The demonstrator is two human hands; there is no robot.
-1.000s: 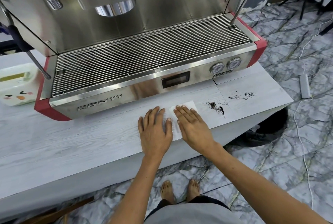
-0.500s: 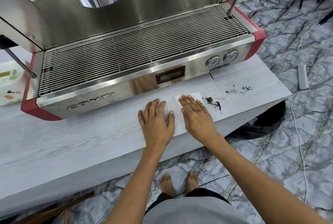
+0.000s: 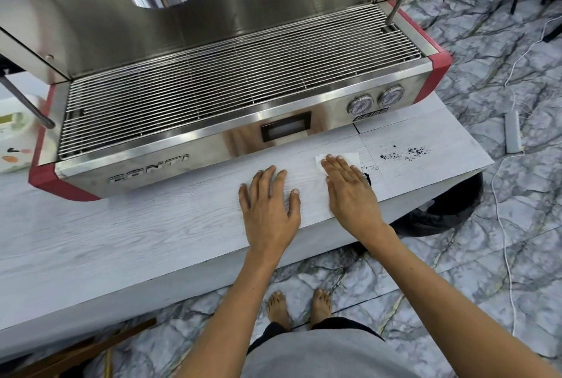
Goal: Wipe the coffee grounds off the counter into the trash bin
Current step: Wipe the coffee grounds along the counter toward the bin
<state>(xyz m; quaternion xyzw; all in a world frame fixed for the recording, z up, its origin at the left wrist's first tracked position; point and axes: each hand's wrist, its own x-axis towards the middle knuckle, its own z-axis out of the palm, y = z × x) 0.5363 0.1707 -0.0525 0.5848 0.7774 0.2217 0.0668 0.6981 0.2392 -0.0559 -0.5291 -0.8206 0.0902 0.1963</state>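
Coffee grounds, dark loose specks (image 3: 404,153), lie at two o'clock, unswept. My right hand (image 3: 349,189) presses the white paper napkin (image 3: 340,158) flat-fingered; my left hand (image 3: 267,207) rests spread. Black trash bin (image 3: 450,210) waits beyond the pale counter (image 3: 152,225) edge.

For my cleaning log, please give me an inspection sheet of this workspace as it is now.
Surface: pale wood-grain counter, seam line near its right end.
Job's things: white wipe flat under the right hand; coffee grounds scattered to its right, more at the hand's edge; black trash bin on the floor below the counter's right end.
Clutter: espresso machine; white container at far left.
Hands: left hand flat on bare counter; right hand flat on the wipe, fingers straight.
Cables: white cable and power strip on the floor.
Surroundings: marble floor, bare feet.
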